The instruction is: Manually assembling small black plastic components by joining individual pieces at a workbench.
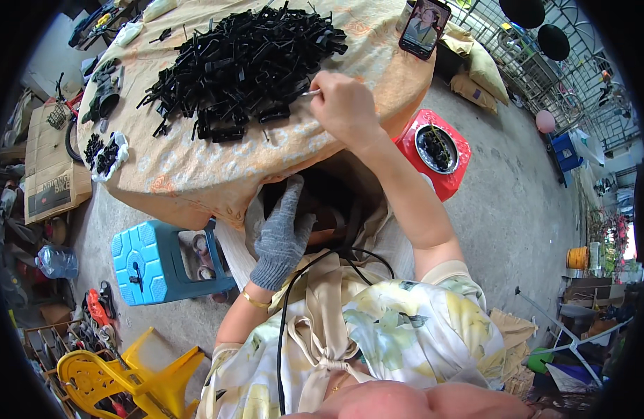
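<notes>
right hand (343, 108) clenched a slim metal tool (310, 93) beside black parts (245, 59), heaped close probably for reach; gloved left hand (280, 234) was part-open, seemingly empty.

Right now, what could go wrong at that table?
The phone sits near the right edge of the cloth-covered table, so a bump might knock it off. The bare right hand grips a thin metal object, which could slip. Loose pieces might slide from the black pile.
</notes>
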Motion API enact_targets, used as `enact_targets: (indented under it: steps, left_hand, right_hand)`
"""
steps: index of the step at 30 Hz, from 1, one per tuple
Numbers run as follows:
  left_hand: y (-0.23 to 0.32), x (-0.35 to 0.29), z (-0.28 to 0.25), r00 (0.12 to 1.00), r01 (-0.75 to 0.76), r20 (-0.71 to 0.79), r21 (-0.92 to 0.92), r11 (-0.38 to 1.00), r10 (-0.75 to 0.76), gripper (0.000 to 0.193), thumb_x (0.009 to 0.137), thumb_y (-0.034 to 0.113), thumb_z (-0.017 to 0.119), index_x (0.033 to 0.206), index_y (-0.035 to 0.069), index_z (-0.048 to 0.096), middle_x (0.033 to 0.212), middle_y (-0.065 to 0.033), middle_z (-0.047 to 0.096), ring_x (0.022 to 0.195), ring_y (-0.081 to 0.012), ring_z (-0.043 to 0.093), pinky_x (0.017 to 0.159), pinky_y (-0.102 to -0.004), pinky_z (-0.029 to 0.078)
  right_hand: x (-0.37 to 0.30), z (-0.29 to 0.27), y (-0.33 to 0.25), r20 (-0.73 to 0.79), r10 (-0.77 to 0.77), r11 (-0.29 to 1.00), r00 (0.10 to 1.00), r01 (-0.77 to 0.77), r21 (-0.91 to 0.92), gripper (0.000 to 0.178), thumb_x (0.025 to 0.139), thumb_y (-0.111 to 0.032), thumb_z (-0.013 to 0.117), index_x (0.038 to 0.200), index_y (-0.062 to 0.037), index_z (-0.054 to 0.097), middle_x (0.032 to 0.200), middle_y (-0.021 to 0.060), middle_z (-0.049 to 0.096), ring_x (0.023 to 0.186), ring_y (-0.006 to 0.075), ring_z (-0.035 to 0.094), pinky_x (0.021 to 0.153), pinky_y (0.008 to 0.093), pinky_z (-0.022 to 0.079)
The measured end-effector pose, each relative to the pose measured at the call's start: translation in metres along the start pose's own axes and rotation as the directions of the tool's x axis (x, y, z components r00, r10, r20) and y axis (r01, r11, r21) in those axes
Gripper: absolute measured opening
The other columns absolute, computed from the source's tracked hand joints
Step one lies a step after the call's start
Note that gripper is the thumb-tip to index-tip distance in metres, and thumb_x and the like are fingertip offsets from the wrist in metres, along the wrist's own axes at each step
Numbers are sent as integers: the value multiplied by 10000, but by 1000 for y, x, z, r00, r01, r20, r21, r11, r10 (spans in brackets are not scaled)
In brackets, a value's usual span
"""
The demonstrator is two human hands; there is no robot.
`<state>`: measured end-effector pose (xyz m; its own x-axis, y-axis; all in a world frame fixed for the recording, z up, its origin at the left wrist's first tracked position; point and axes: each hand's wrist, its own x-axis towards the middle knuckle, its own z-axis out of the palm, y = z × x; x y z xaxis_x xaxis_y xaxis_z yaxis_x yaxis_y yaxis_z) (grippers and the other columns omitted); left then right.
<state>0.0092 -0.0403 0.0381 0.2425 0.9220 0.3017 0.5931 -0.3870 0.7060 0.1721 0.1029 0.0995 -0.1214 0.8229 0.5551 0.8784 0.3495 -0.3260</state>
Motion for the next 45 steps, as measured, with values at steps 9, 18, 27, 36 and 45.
enact_targets:
  steps: [9, 18, 27, 36, 45]
  left_hand:
    - [-15, 8, 18, 998, 36, -43, -101, 994, -41, 205, 770, 88, 648, 959, 16, 614, 956, -136, 637, 881, -257, 621, 802, -320, 475]
    - [15, 6, -10, 981, -173, -109, -137, 975, 158, 725, 690, 139, 739, 1292, 2, 360, 1293, -181, 429, 1115, -303, 501, 901, -352, 427]
    - [12, -7, -17, 971, 60, 213, -659, 750, 110, 773, 725, 38, 694, 1366, 41, 263, 1286, -116, 466, 1107, -217, 519, 918, -300, 415]
    - [22, -7, -18, 967, 170, 253, -698, 696, 17, 604, 834, 34, 580, 1354, 61, 275, 1210, -131, 500, 1048, -169, 523, 883, -295, 434]
    - [28, 1, -8, 983, 180, 169, -778, 602, -76, 395, 855, 29, 548, 1191, 51, 341, 1183, -132, 493, 1015, -147, 506, 858, -277, 441]
  right_hand:
    - [6, -37, 17, -387, -71, 993, 919, 100, 57, 83, 715, -43, 590, 793, -64, 609, 715, 74, 607, 566, 195, 587, 541, 301, 467]
    - [-138, -53, -31, 424, 290, 318, 858, -505, 803, 95, 770, -26, 577, 862, -28, 557, 730, -19, 553, 648, 27, 498, 587, 168, 394]
    - [-161, -58, -44, 604, 67, 212, 794, -603, 769, 241, 707, -114, 755, 854, -34, 582, 687, -54, 523, 591, -2, 440, 534, 152, 352]
    - [-167, -45, -48, 482, 168, 199, 860, -509, 838, 185, 851, -191, 611, 926, -29, 559, 727, -40, 537, 599, 9, 447, 554, 162, 371]
    - [-158, -42, -42, 519, 183, 180, 835, -547, 817, 100, 899, -88, 506, 931, -11, 561, 796, -3, 593, 630, 35, 511, 559, 161, 417]
